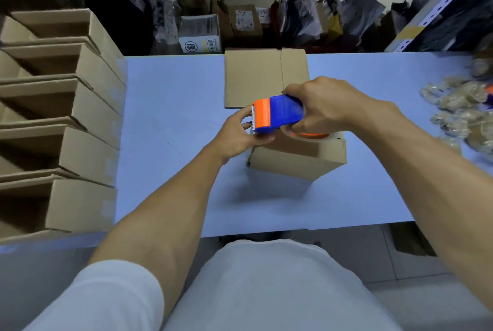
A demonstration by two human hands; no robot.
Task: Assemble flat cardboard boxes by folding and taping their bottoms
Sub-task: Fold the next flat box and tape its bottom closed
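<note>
Two hands: both over the box [297,156], which serves as landmark for every place below.
Box: stands on the blue table [173,85], directly in front of the person, bottom side up as far as I can judge; its top face is mostly hidden by the hands and the tool.
Long axis: runs left to right across the view; the tape dispenser [277,114] lies along the same line, above the box's top face.
Right hand [328,106]: fingers curled round the blue dispenser handle, above the box's right half.
Left hand [240,133]: at the box's upper left corner, fingertips pinching at the toothed orange end of the dispenser; whether tape is between them cannot be told.
Nearer hand: left sits at the box's left edge, where a strip would start.
Judgement: next move is probably a pull of the dispenser rightward along the seam, with the left hand anchoring the tape end.
Flat cardboard [264,77]: beyond the box, at the far table edge.
Assembled boxes [61,106]: stacked well left of the box.
Tape scraps [458,106]: crumpled, well right of the box.
</note>
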